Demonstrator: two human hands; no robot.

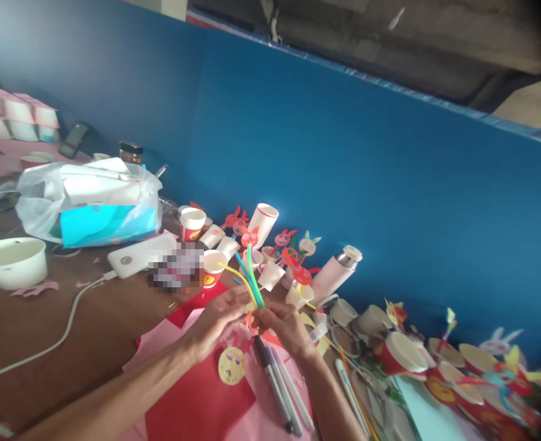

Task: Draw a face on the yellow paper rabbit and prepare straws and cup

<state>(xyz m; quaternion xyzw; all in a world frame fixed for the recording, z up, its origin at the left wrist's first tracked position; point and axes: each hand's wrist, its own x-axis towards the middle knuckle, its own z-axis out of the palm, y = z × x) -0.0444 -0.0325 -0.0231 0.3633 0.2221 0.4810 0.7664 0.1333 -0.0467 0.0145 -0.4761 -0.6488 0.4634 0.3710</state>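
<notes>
My right hand [283, 327] pinches the lower ends of a small bunch of thin straws [250, 269], which stick up in yellow, blue and green. Close beside it, my left hand [226, 313] has its fingers curled against the same straws. Under both hands lie sheets of red paper [192, 398] and pink paper [153, 352]. A round yellow paper face [232, 365] rests on the red sheet. Several markers [274, 386] lie below my right hand. Just behind the straws stand paper cups [271, 275] and red paper animal faces [302, 275].
At the left are a plastic bag [40, 196], a white bowl [13, 263], and a white power bank [136, 254] with its cable. A pink thermos [337, 272] leans near the blue partition [366, 171]. Decorated cups [401, 355] crowd the right side.
</notes>
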